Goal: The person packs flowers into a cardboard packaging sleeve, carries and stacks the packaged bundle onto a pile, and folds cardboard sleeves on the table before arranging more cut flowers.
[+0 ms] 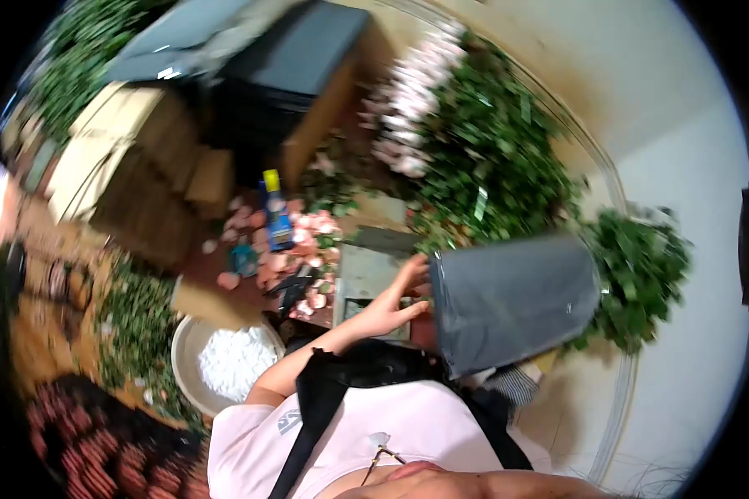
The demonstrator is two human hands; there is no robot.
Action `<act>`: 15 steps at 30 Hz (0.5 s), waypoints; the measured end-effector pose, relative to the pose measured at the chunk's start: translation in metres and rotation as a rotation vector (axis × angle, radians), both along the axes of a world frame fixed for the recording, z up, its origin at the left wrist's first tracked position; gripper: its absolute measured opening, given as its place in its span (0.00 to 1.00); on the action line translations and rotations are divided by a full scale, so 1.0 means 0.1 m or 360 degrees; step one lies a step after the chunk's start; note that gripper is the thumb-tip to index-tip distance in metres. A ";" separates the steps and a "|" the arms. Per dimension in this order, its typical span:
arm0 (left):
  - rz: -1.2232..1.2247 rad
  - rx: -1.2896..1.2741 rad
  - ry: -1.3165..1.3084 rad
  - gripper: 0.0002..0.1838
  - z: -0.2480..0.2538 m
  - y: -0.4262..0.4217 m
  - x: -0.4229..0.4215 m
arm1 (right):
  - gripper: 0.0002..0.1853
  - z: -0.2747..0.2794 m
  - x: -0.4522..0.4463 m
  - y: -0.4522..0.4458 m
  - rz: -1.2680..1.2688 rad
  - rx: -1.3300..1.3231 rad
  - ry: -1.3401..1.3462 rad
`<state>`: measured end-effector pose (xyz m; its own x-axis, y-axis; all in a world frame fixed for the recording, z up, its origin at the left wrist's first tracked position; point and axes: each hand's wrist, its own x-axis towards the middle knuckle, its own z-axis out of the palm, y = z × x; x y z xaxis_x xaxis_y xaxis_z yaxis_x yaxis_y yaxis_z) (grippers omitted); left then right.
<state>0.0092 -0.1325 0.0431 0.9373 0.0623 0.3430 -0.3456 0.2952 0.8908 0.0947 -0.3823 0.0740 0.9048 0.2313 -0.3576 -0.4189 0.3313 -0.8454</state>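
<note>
A dark grey wrapped bundle [516, 303] lies slantwise in front of my chest, with green leaves [637, 279] showing beyond its right end. My left hand [406, 293] is at the bundle's left end, thumb and fingers spread apart, fingertips close to or touching its edge; a firm hold cannot be made out. My right hand does not show; the bundle may cover it. Behind the bundle is a large pile of leafy stems [499, 141] with pale pink blooms [416, 100].
Cardboard boxes [141, 175] and dark grey sheets [295, 50] stand at upper left. Pink petals [308, 229], a blue bottle with yellow cap [276, 212] and a black tool [291, 287] lie on the work surface. A white tub [183, 366] holds white pieces. Cut greenery covers floor areas.
</note>
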 end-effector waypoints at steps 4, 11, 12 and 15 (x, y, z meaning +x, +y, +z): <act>0.0868 0.0311 0.0129 0.27 0.00 0.38 -0.14 | 0.21 -0.16 0.24 0.58 0.0482 -0.0144 0.0007; 0.0693 0.0810 -0.0236 0.61 0.33 -0.19 -0.89 | 0.20 -0.51 0.34 1.54 0.1497 -0.0270 -0.0046; 0.0858 0.0840 -0.0217 0.65 0.28 -0.36 -1.02 | 0.20 -0.56 0.31 1.67 0.1668 -0.0287 -0.0057; 0.1287 0.0911 0.0057 0.72 0.09 -0.94 -1.42 | 0.20 -0.69 0.08 2.01 0.2165 -0.0319 -0.0071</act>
<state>-0.1326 -0.2268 0.0522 0.6961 0.5217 0.4933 -0.2230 -0.4959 0.8392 0.1023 -0.1808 0.0047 0.0201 0.8842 -0.4668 -0.2834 -0.4427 -0.8507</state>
